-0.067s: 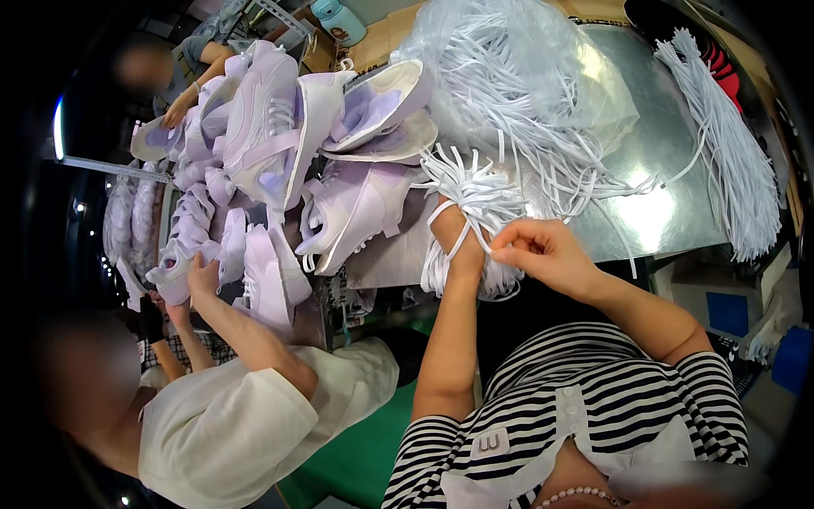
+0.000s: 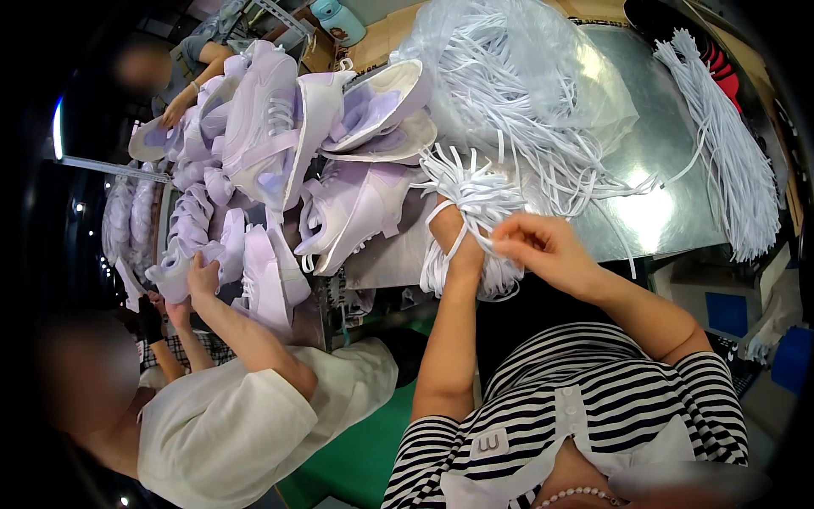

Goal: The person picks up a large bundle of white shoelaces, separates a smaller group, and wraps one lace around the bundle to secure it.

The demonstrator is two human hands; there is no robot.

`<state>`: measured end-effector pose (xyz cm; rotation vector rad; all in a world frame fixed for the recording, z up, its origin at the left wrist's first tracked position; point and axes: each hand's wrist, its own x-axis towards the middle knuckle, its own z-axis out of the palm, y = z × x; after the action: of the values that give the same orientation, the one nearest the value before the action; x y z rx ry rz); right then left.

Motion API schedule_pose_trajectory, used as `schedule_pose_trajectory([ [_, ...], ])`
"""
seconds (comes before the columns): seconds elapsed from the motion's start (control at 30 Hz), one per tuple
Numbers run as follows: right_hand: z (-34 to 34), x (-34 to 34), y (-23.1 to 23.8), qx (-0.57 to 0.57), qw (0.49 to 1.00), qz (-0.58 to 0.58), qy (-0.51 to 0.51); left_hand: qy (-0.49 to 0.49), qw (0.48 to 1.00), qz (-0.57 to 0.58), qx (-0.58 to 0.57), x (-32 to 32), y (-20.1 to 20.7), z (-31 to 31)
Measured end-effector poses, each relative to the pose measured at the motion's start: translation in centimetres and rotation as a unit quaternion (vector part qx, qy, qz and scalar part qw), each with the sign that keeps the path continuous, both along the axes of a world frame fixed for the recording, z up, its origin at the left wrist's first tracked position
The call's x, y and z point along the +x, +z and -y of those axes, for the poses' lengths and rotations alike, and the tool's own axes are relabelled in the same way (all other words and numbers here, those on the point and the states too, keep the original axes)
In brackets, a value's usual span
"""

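My left hand (image 2: 456,231) is closed round a thick bundle of white shoelaces (image 2: 481,188), its fingers mostly hidden under the laces. Their cut-looking ends fan out above the hand, while the rest hangs below the wrist in loops. One lace crosses over the back of that hand. Close on the right, my right hand (image 2: 543,250) has its thumb and fingers pinched at a lace beside the bundle; the exact grip is partly hidden.
A clear plastic bag (image 2: 517,68) full of white laces lies on the metal table (image 2: 678,153). Another lace bundle (image 2: 721,153) lies farther right. Pale lilac sneakers (image 2: 356,204) are piled at left. A co-worker in a white shirt (image 2: 246,416) handles shoes there; another person's arm (image 2: 195,85) reaches in behind.
My right hand's fingers have shifted very slightly up beside the bundle. My left hand and the bundle stay in place.
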<state>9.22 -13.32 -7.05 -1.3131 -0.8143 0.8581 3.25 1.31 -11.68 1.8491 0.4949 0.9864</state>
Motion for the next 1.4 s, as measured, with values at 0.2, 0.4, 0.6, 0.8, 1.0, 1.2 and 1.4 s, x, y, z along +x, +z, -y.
schedule_pose_trajectory([
  [0.2, -1.0, 1.7, 4.2, 0.046, 0.936, 0.323, -0.128, -0.013, 0.994, 0.011, -0.107, 0.0, -1.1, -0.8],
  [0.4, -3.3, 2.9, 1.7, 0.029, 0.924, 0.359, -0.126, -0.034, 0.999, -0.003, -0.021, 0.4, -1.0, -0.7],
  [0.6, -3.1, 3.1, 1.6, 0.068, 0.963, 0.239, -0.105, -0.032, 0.995, 0.010, -0.097, 0.1, -1.3, -0.8],
  [0.8, -3.8, 3.0, 1.3, 0.165, 0.900, 0.363, -0.175, 0.002, 1.000, -0.005, -0.002, 0.4, -0.5, -0.2],
  [1.0, -2.5, 2.5, 2.1, 0.074, 0.996, -0.056, 0.012, -0.028, 0.990, 0.036, -0.137, 0.2, -0.6, 0.2],
  [1.2, -2.1, 3.2, 2.4, 0.096, 0.975, -0.199, 0.041, -0.039, 0.996, -0.007, -0.078, 0.1, -0.7, -0.4],
  [1.4, -0.4, 1.9, 2.1, -0.030, 0.993, -0.092, 0.062, -0.020, 0.994, 0.012, -0.104, 0.0, -0.1, 0.0],
])
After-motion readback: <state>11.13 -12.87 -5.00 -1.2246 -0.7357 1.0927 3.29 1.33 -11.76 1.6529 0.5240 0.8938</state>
